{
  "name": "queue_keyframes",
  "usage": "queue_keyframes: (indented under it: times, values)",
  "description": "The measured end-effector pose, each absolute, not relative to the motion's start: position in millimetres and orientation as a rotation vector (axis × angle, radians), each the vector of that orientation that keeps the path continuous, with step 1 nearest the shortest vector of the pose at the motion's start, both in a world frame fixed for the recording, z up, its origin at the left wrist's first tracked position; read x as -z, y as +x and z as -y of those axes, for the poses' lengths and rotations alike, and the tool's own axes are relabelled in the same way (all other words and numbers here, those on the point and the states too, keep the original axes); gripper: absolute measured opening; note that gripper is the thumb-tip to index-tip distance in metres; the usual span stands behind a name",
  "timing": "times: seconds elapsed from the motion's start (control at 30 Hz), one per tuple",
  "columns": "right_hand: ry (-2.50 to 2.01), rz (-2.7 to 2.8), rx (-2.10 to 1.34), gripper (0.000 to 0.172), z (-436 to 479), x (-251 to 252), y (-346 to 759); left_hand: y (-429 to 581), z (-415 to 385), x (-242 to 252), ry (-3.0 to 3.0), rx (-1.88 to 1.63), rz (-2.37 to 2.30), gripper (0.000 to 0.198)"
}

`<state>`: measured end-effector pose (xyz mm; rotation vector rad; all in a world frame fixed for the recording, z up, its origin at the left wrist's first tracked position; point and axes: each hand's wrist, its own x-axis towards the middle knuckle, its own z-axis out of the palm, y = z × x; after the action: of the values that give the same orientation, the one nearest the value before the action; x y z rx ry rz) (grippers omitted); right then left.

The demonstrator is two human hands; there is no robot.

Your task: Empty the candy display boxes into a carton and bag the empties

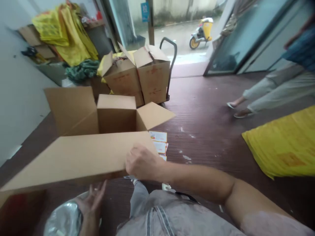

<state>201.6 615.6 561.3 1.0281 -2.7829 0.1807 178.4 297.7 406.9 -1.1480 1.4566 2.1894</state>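
An open cardboard box (116, 119) stands on the floor before me, its flaps spread out. My right hand (141, 162) is closed at the near edge of its large front flap (93, 147), with the fingertips turned out of sight. Below that flap, my left hand (92, 200) has its fingers apart. Close beside the left hand is a round, shiny silver thing (64, 218), blurred and partly cut off by the frame. Several printed cards or packets (159, 147) lie at the right side of the box.
Two filled cartons (155, 78) sit on a hand trolley (175, 52) by the doorway. Yellow sacks (71, 32) are heaped at the back left. Another yellow sack (283, 141) lies at right. A person (278, 82) walks at the right; a scooter (202, 32) stands outside.
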Motion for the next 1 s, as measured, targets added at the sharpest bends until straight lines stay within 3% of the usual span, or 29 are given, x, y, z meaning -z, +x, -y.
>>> queue_keyframes:
  times: [0.13,0.23,0.37,0.53,0.67,0.8,1.0]
  values:
    - [1.143,2.806,-0.121,0.019,-594.6,-522.5,236.1,227.0,-314.6,-344.7,-1.367,-2.274,-1.037,0.095]
    - [1.147,2.805,-0.069,0.015,-590.2,-503.9,245.4,242.9,-323.1,-333.0,-1.416,-2.178,-0.919,0.1]
    - [1.158,2.79,-0.081,0.012,-590.0,-503.6,248.5,247.2,-307.9,-355.7,-1.342,-2.296,-0.92,0.101]
    - [1.058,2.776,-0.125,0.015,-606.8,-510.6,250.8,238.2,-265.5,-429.4,-1.195,-2.607,-1.106,0.1]
    - [0.943,2.512,-0.26,0.023,-636.2,-503.7,242.2,226.9,-269.8,-485.7,-1.031,-2.408,-1.149,0.071]
    - [0.925,2.369,-0.394,0.028,-659.6,-503.5,231.8,200.1,-305.0,-497.9,-0.921,-2.318,-1.11,0.032]
    - [0.877,2.433,-0.239,0.031,-666.8,-506.7,238.9,157.0,-331.6,-488.6,-0.73,-2.313,-1.095,0.023]
